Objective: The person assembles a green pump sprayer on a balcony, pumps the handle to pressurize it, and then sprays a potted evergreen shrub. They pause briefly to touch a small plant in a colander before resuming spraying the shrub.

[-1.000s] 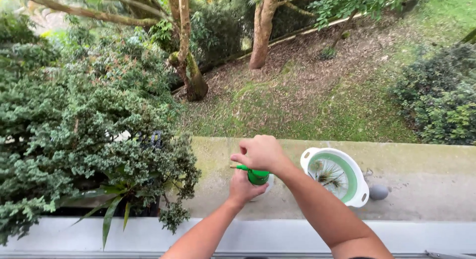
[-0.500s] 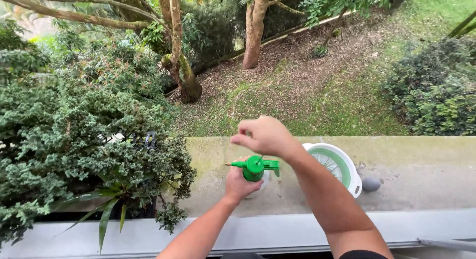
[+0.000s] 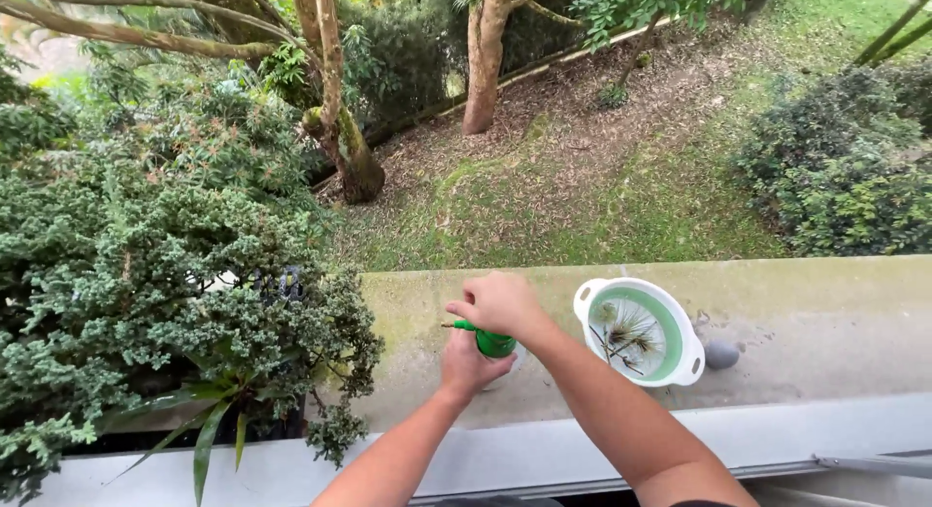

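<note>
Right now both hands are on a small spray bottle (image 3: 493,344) with a green pump head, standing on the concrete ledge (image 3: 825,322) near its inner edge, at about 9 o'clock from the white bowl. The left hand (image 3: 471,364) wraps the bottle's body from below, fingers curled round it and pressed together, so the body is almost wholly hidden. The right hand (image 3: 497,303) sits on top of the green head, fingers bunched and closed over the cap; only the thin nozzle pokes out toward 9 o'clock.

Judging by its size and plastic look, the bottle should be light and stiff, and probably slick if wet. How full it is cannot be told, since the hands cover it. The body is the sound place to grip; the narrow nozzle looks like the weak part and is best left alone.

At 3 o'clock from the hands stands the bowl (image 3: 588,296), white-rimmed with a green inner wall and a tab handle on each side. Inside lie a few spiky air plants (image 3: 631,334), loose, grey-green and thin-leaved, likely fragile. Whether any water stands in it is unclear. A grey pebble (image 3: 721,354) rests just beside the bowl at its 3 o'clock. A bushy potted shrub (image 3: 194,293) fills the ledge at 9 o'clock.
</note>
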